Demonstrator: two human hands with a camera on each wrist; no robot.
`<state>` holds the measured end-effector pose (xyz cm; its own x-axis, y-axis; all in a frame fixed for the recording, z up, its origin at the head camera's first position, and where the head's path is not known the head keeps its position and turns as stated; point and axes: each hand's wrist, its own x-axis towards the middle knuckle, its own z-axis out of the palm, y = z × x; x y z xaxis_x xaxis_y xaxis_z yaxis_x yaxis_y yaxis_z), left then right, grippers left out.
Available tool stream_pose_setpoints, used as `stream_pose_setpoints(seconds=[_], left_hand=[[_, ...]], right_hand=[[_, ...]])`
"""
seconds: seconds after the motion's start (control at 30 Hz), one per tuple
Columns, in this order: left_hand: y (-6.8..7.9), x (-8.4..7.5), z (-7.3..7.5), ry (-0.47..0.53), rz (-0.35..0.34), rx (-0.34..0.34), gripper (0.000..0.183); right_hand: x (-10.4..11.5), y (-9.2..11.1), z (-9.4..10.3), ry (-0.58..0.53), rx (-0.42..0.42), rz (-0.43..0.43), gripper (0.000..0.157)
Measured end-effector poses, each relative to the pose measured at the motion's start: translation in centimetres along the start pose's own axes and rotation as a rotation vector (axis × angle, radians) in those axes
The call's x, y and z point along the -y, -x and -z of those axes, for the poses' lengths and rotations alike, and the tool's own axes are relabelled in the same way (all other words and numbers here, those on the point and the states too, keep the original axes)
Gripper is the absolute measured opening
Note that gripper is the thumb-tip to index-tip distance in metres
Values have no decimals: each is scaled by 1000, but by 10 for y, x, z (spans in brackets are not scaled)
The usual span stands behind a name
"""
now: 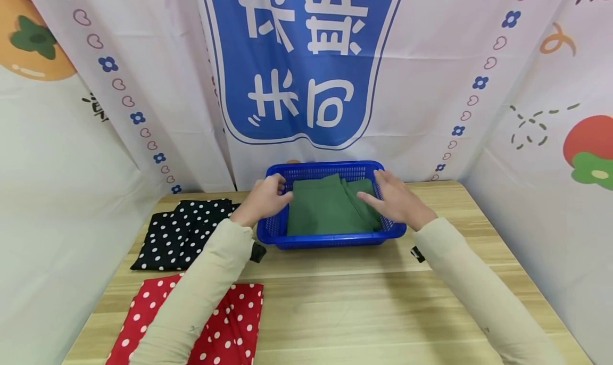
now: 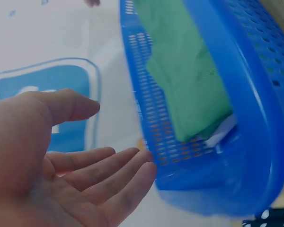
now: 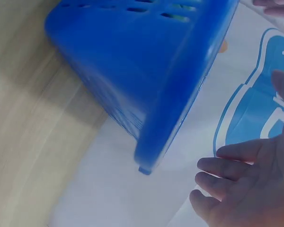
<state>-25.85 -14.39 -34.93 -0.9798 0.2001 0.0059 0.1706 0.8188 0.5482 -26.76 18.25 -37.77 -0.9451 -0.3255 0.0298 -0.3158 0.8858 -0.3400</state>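
Note:
A blue plastic basket [image 1: 330,242] with perforated walls stands at the back of the table, and folded green cloth [image 1: 321,208] lies inside it. Over its left rim is my left hand [image 1: 269,197], its fingers relaxed and holding nothing. In the left wrist view, the left hand [image 2: 90,175] has thumb and fingers spread apart beside the basket [image 2: 255,94]. My right hand [image 1: 395,197] hovers at the right rim with thumb apart from the fingers. The right wrist view shows the right hand [image 3: 246,179] loosely bent and apart from the basket wall [image 3: 118,61].
Folded black cloth with white dots [image 1: 184,234] lies left of the basket. Nearer on the left, red dotted cloth [image 1: 234,322] is partly under my left sleeve. The wooden table [image 1: 345,306] meets printed white curtains [image 1: 421,104] at the back and sides.

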Motion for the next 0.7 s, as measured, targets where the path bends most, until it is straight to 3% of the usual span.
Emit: stream_pose_setpoints(seconds=[0.2, 0.37, 0.53, 0.7], left_hand=[[32, -1, 12, -113, -106, 8, 56], [68, 13, 13, -177, -161, 14, 62], [105, 32, 8, -209, -183, -23, 68], [134, 52, 2, -249, -145, -14, 76]], right_hand=[[1, 14, -8, 99, 5, 43, 101], [0, 22, -18, 124, -17, 81, 102], [-6, 25, -27, 119, -21, 83, 105], [-14, 27, -39, 124, -30, 66, 111]])
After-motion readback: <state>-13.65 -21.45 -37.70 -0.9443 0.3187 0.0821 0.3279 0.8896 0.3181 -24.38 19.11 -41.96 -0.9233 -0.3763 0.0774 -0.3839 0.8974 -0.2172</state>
